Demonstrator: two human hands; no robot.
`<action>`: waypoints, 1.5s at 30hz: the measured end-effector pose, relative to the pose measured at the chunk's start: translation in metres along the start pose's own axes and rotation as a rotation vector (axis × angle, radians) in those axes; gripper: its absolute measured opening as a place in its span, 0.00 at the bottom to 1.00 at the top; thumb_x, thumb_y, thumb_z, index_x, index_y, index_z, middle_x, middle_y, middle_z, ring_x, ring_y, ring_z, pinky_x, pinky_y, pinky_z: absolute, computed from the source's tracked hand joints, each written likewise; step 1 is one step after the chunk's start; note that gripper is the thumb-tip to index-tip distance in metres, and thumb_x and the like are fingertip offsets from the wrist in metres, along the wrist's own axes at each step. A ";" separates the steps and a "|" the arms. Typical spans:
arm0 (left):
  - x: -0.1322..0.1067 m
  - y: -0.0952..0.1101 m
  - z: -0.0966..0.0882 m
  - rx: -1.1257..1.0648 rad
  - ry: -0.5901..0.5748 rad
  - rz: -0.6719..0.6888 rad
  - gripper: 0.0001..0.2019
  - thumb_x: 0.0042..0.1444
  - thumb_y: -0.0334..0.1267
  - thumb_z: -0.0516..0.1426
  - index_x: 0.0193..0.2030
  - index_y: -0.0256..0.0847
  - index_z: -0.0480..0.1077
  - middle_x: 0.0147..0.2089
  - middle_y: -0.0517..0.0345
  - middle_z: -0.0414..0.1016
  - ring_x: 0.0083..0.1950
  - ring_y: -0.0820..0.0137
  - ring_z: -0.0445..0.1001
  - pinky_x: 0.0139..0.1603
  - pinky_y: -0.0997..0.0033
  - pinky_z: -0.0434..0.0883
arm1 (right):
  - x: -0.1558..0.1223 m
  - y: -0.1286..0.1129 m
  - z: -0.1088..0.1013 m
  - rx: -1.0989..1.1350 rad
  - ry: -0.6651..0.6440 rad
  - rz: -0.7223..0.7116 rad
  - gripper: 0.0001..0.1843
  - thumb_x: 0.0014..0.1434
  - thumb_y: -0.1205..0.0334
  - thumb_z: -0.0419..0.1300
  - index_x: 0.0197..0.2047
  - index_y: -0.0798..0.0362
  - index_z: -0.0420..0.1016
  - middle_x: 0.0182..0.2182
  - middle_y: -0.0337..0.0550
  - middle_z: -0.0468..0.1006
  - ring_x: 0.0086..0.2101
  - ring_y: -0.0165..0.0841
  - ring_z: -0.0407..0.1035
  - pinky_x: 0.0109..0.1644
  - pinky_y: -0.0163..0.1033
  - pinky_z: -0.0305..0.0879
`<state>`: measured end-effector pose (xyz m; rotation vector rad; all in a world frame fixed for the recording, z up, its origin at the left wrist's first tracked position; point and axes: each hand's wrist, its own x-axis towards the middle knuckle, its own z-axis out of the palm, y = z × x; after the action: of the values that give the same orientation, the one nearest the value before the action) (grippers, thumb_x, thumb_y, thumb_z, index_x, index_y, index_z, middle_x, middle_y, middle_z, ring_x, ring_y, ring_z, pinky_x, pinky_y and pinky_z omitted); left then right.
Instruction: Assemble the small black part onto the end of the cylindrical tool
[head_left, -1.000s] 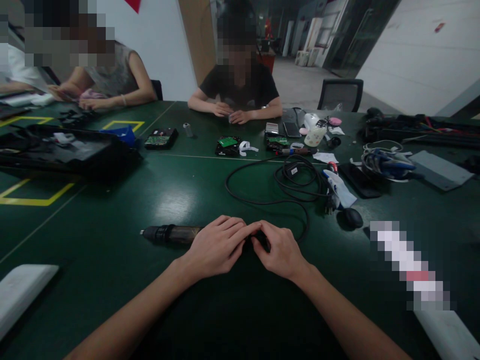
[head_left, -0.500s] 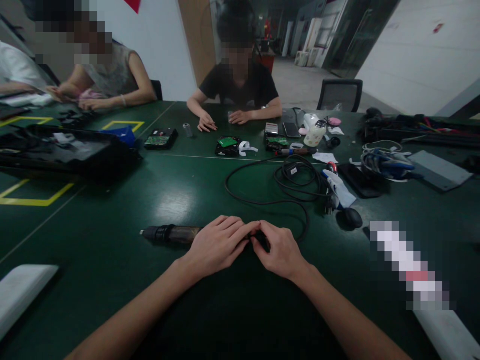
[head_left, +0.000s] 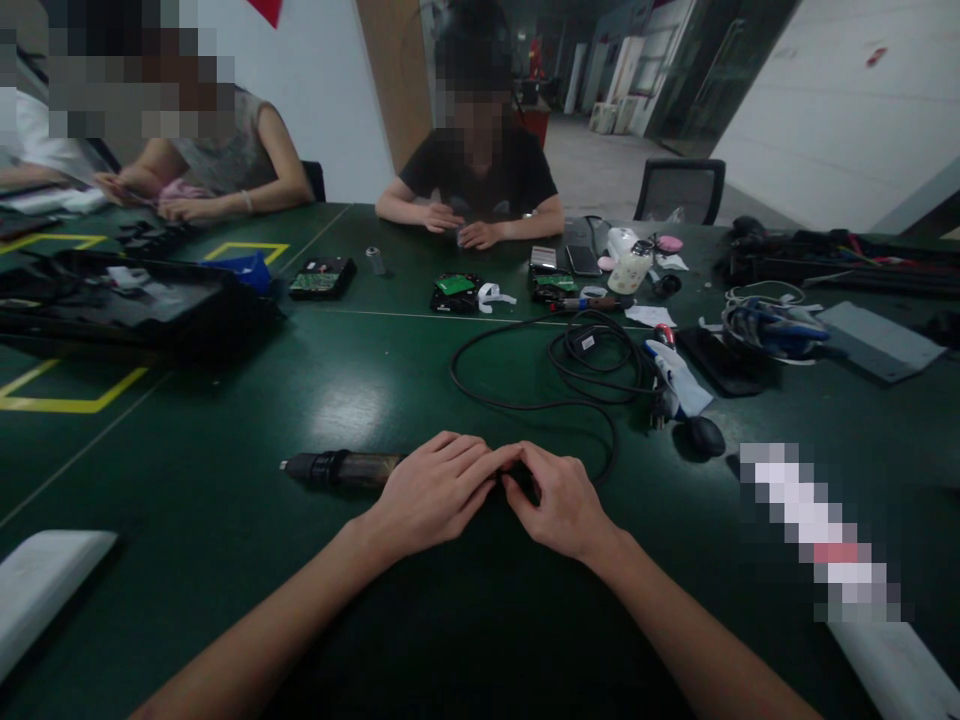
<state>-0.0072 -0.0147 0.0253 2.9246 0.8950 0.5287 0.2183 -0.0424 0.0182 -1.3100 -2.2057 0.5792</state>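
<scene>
Over the past second the person's hands have barely shifted, so handling seems paused. The dark cylindrical tool [head_left: 367, 468] lies on the surface [head_left: 195, 480]; the left hand [head_left: 435, 492] covers its rear, the right hand [head_left: 564, 505] curls just beyond. Whether either grips, I cannot tell. Across from the tool, a co-worker's hand [head_left: 444, 217] has lifted.

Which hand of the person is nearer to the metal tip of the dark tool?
Left. The left hand lies over the dark tool, right of its metal tip; the right hand is farther right, beyond the left hand.
</scene>
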 end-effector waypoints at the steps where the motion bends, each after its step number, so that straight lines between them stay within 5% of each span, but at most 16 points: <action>1: 0.000 0.000 0.000 0.017 0.005 -0.005 0.26 0.73 0.38 0.50 0.75 0.42 0.55 0.54 0.51 0.77 0.56 0.62 0.76 0.56 0.58 0.71 | 0.000 0.000 0.000 0.002 0.002 0.000 0.02 0.69 0.63 0.58 0.45 0.50 0.71 0.42 0.44 0.79 0.35 0.34 0.73 0.37 0.38 0.65; 45: 0.000 0.001 -0.002 -0.049 -0.015 -0.012 0.29 0.70 0.37 0.53 0.76 0.43 0.53 0.57 0.51 0.77 0.59 0.62 0.74 0.60 0.57 0.70 | 0.000 0.001 0.002 -0.009 0.016 -0.004 0.04 0.69 0.63 0.58 0.47 0.49 0.71 0.43 0.44 0.80 0.37 0.36 0.74 0.41 0.39 0.67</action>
<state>-0.0072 -0.0160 0.0278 2.8740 0.8844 0.5201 0.2182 -0.0426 0.0162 -1.3098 -2.1995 0.5559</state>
